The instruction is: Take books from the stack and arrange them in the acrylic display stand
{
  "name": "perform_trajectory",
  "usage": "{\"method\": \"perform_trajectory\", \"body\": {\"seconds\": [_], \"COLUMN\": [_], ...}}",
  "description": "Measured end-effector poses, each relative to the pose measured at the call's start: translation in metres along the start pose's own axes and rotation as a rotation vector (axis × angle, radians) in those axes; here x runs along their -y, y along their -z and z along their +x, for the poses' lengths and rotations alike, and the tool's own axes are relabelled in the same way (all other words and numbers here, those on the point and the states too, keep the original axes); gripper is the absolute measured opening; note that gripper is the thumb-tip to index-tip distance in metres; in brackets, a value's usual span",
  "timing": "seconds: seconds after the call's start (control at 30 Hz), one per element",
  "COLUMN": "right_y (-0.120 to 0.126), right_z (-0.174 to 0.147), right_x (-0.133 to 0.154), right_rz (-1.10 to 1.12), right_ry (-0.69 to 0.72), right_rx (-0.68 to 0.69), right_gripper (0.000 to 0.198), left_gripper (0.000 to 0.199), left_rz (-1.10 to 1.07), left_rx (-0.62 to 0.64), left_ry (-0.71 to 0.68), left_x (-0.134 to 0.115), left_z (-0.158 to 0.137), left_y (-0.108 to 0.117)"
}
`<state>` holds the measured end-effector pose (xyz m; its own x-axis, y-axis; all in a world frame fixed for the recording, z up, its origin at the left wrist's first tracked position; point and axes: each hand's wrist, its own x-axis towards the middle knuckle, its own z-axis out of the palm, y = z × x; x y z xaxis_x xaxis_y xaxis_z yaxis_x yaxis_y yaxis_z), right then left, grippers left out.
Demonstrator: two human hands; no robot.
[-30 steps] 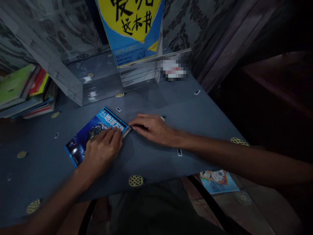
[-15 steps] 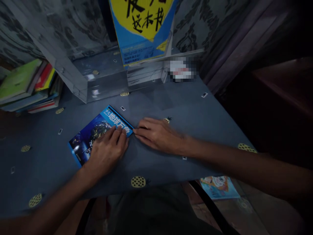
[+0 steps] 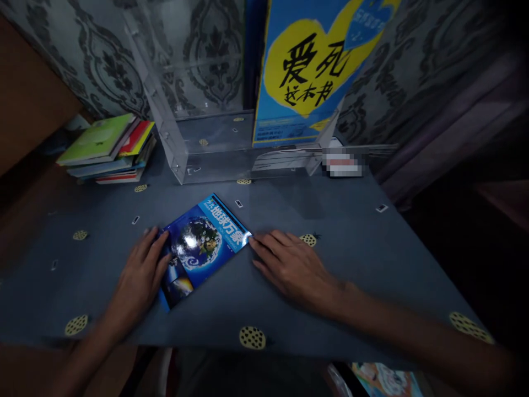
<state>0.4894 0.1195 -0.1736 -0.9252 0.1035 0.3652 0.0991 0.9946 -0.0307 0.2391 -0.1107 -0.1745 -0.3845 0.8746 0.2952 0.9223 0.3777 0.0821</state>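
Note:
A blue book (image 3: pixel 198 242) with a picture of the Earth on its cover lies closed and slanted on the patterned tablecloth. At its left edge rests my left hand (image 3: pixel 142 270), fingers somewhat spread, with the fingertips and thumb touching the cover. My right hand (image 3: pixel 289 264) is at the opposite side, its fingers close together and pinching the book's right corner. The undersides of the right fingers are hidden.
A clear acrylic stand (image 3: pixel 177 160) at the back holds a blue and yellow book (image 3: pixel 301 77). Several stacked books (image 3: pixel 107 146) sit back left. A blurred-out item (image 3: pixel 343 162) lies right of the stand. Below the table's front edge is a colourful booklet (image 3: pixel 386 379).
My left hand has moved off the middle of the cover to the book's left edge, uncovering the Earth picture. My right hand stays at the corner. The view has shifted up and left.

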Motion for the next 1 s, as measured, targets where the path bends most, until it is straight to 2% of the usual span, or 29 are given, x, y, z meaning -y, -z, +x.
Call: {"method": "perform_trajectory", "body": {"seconds": [0.1, 0.2, 0.33, 0.5, 0.67, 0.83, 0.9, 1.0], "right_y": [0.000, -0.001, -0.004, -0.008, -0.008, -0.012, -0.015, -0.019], "right_z": [0.007, 0.013, 0.018, 0.019, 0.018, 0.015, 0.014, 0.013], "right_x": [-0.004, -0.015, -0.033, -0.043, -0.043, -0.045, -0.046, -0.046], "right_rz": [-0.049, -0.086, -0.109, -0.097, -0.087, -0.018, 0.016, 0.054], "right_ry": [0.000, -0.026, -0.093, -0.126, -0.157, -0.190, -0.199, -0.206], "right_rx": [0.029, 0.052, 0.046, 0.027, 0.068, 0.102, 0.100, 0.082], "right_gripper": [0.035, 0.038, 0.042, 0.043, 0.046, 0.051, 0.052, 0.053], "left_gripper": [0.049, 0.049, 0.052, 0.050, 0.058, 0.075, 0.075, 0.064], "left_rz": [-0.031, 0.006, 0.066, 0.109, 0.006, -0.242, -0.291, -0.318], "left_rx": [-0.011, -0.006, 0.029, 0.039, 0.114, 0.350, 0.402, 0.383], "left_ry": [-0.005, -0.012, -0.052, -0.070, -0.154, -0.411, -0.444, -0.474], "left_x": [-0.005, -0.015, -0.036, -0.057, -0.043, -0.015, -0.010, -0.010], "left_z": [0.003, 0.020, 0.041, 0.051, 0.050, 0.042, 0.040, 0.038], "left_y": [-0.009, -0.013, -0.013, -0.012, -0.004, 0.014, 0.018, 0.020]}}
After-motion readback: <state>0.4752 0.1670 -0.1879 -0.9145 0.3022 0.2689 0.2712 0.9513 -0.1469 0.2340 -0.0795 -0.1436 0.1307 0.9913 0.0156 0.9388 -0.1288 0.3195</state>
